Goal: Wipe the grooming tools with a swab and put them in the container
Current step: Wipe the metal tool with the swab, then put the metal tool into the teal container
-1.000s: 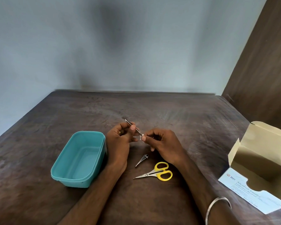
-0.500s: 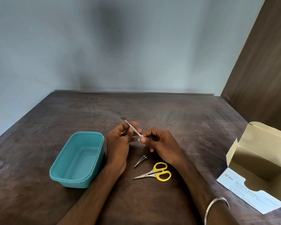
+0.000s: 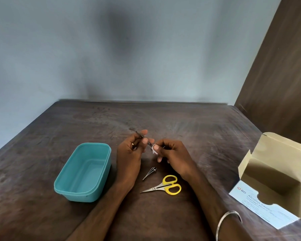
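Out in the middle of the bench [image 3: 181,129], the left hand [image 3: 129,153] has its fingers pinched on a thin metal tool [image 3: 142,137], tweezers I think, while the right hand [image 3: 174,155] squeezes a small white swab [image 3: 154,151] around its near end. So this looks like tool number one mid-wipe. The teal container [image 3: 83,171] on the left has nothing in it, and the nail clipper [image 3: 149,173] and yellow-handled scissors [image 3: 163,186] lie unwiped-looking near the wrists, so most of the job's left.
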`<state>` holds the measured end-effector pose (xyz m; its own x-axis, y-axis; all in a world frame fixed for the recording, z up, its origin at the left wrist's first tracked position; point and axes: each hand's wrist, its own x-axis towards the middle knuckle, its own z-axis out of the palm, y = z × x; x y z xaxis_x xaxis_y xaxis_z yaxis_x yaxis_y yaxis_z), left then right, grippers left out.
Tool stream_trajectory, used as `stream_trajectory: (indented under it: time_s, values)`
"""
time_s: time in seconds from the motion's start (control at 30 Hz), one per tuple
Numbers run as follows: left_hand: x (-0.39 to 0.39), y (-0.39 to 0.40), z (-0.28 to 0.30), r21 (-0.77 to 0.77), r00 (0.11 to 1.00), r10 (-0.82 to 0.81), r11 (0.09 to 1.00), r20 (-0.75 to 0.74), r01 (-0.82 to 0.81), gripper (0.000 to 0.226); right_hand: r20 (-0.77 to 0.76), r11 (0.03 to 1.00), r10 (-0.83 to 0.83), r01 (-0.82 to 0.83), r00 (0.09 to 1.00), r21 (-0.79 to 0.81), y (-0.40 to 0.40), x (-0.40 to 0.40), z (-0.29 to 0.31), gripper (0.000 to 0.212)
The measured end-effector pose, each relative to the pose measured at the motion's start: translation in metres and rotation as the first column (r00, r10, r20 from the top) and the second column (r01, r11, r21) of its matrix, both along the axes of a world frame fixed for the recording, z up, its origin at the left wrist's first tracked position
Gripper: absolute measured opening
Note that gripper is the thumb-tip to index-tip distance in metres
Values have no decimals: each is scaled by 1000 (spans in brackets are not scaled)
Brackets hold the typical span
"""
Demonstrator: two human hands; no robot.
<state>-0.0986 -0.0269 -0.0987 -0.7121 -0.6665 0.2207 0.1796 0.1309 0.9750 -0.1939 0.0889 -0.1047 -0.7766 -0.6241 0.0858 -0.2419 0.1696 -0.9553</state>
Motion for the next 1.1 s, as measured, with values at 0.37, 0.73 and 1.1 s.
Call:
stream_trajectory:
  time_s: [0.37,0.73,1.1]
  values:
    - [8,15,22,-144,969,248,959,12,-244,27,21,987,-74,76,997,-139,0,-3,-3,22]
    - [59,-19,87,-506,892,408,821,194,-265,19,38,989,-109,112,993,-98,0,1,1,17]
    - [95,-62,71,-639,513,489,751,706,164,19,23,985,-140,141,990,-95,-1,-1,-1,17]
